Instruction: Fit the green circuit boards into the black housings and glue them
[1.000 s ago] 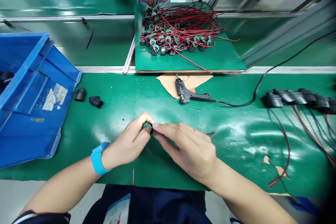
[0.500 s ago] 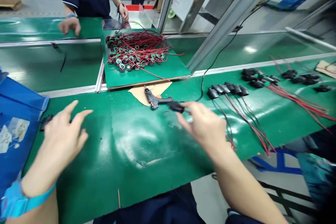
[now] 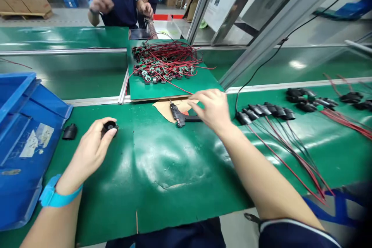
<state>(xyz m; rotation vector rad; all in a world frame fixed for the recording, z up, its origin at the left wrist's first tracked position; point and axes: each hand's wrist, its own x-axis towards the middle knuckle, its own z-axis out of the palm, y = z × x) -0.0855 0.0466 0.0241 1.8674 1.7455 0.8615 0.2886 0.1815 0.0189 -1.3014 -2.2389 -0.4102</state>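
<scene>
My left hand (image 3: 94,145) grips a round black part (image 3: 109,127) between thumb and fingers, its hollow end facing up. Another black part (image 3: 69,131) lies on the table to its left, beside the blue bin. My right hand (image 3: 210,108) hovers over the handle end of a black glue gun (image 3: 181,116), fingers apart and holding nothing that shows. The glue gun rests on a piece of brown cardboard (image 3: 162,109). To the right, a row of black parts (image 3: 264,112) with red and black wires lies on the green table.
A blue bin (image 3: 17,124) stands at the left. Behind the glue gun, a raised green board (image 3: 174,91) bears a pile of red-wired small parts (image 3: 165,60). A metal post (image 3: 250,54) slants up at the right. A person (image 3: 113,0) stands across the table.
My left hand has closed on a black part. The black object in my right hand is gone from it, and that hand has moved up slightly. The view has shifted left.
</scene>
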